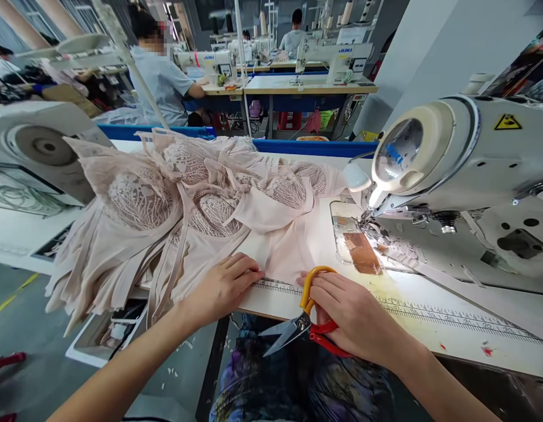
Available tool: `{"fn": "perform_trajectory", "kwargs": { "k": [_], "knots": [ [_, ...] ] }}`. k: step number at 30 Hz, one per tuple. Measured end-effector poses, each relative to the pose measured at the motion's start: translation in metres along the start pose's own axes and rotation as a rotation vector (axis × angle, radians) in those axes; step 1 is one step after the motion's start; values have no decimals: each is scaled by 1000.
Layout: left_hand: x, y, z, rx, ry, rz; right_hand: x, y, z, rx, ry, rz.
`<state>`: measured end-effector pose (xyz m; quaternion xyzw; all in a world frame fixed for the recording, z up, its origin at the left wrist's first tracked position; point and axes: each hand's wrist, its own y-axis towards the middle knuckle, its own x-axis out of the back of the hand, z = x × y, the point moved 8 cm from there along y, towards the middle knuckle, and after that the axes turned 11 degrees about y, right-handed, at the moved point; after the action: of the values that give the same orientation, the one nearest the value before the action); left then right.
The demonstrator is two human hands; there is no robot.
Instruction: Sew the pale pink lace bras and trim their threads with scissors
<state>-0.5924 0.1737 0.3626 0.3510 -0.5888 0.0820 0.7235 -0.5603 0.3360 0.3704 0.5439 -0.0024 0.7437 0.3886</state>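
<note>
Pale pink lace bras [142, 199] lie heaped on the white sewing table [412, 305]. The nearest bra [289, 246] has a sheer panel spread down to the table's front edge. My left hand [221, 287] is closed at the left corner of this panel, thumb and fingertips pressed together on its edge. At the panel's right corner, my right hand [350, 310] touches the fabric with its fingertips. The same hand is closed round a pair of scissors [304, 322] with yellow and red handles. Their blades are parted and point left, over my lap.
To the right stands a sewing machine [456, 158] with its lamp lit over the needle area. Another machine [43, 146] is at the left. A printed ruler [451, 316] runs along the front edge. Below the table hangs an open drawer [99, 340]. Co-workers sit further back.
</note>
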Motion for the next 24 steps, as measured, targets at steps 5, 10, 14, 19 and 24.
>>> {"fn": "perform_trajectory", "kwargs": {
  "k": [5, 10, 14, 19, 24],
  "knots": [
    [0, -1, -2, -12, 21, 8, 1, -1, -1, -13, 0, -6],
    [-1, -4, -3, -17, 33, 12, 2, 0, 0, -5, 2, -18],
    [0, -4, -5, -35, 91, 15, 2, -3, -1, -14, 23, -8],
    [2, -2, -9, -58, 152, 17, 7, -8, -3, -41, 52, -17],
    [4, -1, -13, -67, 223, 12, 9, -7, -6, -63, 74, 20]
  ]
}}
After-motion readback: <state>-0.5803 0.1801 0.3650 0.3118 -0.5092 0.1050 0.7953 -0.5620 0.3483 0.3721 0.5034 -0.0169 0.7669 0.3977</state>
